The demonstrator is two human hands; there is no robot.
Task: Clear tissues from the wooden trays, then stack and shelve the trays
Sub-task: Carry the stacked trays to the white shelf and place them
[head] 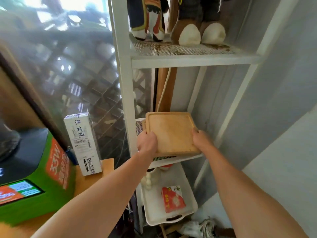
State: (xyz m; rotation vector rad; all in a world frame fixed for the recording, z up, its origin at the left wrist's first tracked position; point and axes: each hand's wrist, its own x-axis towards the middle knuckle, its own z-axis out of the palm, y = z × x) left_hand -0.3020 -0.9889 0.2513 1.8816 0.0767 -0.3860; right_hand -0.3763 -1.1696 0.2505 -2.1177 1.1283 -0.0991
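Note:
A stack of square wooden trays (171, 133) lies on the middle mesh shelf (164, 159) of a white metal rack. The top tray is bare, with no tissue in it; a second tray's edge shows beneath at the left. My left hand (147, 142) grips the stack's near-left corner, thumb on top. My right hand (200, 137) holds the near-right edge. Both arms reach forward from the bottom of the view.
The upper shelf (193, 61) carries plush toys (185, 23). Below sits a white plastic bin (151, 212) holding a red packet (173, 199). To the left, a wooden table (91, 179) bears a white carton (82, 143) and a green box (34, 200). A grey wall is at right.

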